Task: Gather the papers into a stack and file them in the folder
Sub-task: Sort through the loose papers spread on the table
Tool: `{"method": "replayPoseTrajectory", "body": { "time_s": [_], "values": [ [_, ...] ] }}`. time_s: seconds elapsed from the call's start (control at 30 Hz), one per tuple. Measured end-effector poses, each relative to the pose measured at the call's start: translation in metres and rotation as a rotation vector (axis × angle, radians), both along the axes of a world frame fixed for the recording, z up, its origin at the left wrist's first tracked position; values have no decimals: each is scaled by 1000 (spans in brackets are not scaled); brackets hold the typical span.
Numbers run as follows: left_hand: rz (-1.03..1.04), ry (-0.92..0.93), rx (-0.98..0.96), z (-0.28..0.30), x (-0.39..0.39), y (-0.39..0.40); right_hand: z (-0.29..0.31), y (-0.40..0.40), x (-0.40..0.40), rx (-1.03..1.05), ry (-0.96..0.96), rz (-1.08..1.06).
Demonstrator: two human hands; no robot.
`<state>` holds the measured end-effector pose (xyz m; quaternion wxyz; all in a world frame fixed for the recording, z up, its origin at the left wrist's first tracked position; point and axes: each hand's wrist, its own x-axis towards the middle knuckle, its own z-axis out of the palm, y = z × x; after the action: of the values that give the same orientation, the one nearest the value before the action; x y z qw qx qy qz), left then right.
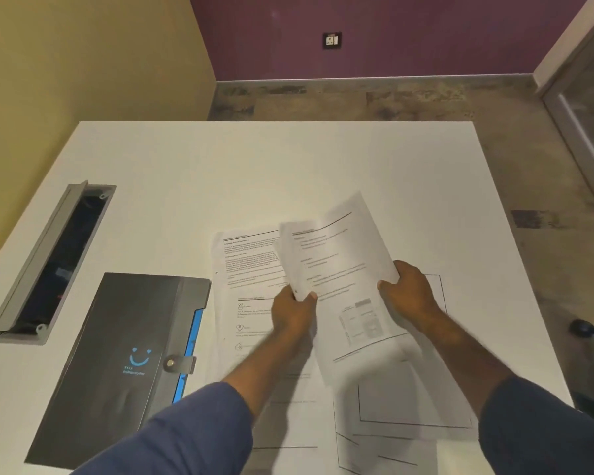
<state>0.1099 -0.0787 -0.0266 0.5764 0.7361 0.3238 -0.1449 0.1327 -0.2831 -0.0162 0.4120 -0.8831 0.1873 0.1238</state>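
A printed sheet of paper (pixel 336 255) is raised above the white table (pixel 254 166), tilted to the right. My left hand (pixel 294 313) pinches its lower left edge and my right hand (pixel 408 293) grips its right edge. Beneath it another printed page (pixel 251 289) lies flat, and several more sheets (pixel 402 402) lie overlapping near the front edge, partly hidden by my arms. A dark grey folder (pixel 124 344) with a blue smiley logo and a snap strap lies closed at the left.
A grey cable tray (pixel 48 265) with its lid open is sunk into the table at the far left. A dark chair part (pixel 587 332) shows beyond the table's right edge. Walls and floor lie behind.
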Motion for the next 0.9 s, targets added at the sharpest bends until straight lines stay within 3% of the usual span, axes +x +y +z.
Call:
{"method": "replayPoseTrajectory", "body": {
  "time_s": [0.13, 0.27, 0.37, 0.6, 0.7, 0.77, 0.9],
  "values": [
    [-175, 7, 311, -15, -6, -18, -25, -4, -6, -333, 175, 140],
    [-244, -62, 153, -15, -6, -22, -32, -4, -14, -345, 181, 128],
    [-167, -81, 55, -6, -6, -22, -26, -1, -15, -291, 161, 29],
    [-15, -129, -157, 12, -9, -9, -3, 3, -34, 268, 6, -257],
    [-74, -75, -274, 24, -14, 8, 4, 2, -46, 557, 92, -264],
    [-117, -55, -346, 34, -20, 22, 9, 0, -55, 651, 150, -222],
    [-224, -104, -225, 61, -29, 48, 30, 3, -68, 716, 103, -136]
  ]
}}
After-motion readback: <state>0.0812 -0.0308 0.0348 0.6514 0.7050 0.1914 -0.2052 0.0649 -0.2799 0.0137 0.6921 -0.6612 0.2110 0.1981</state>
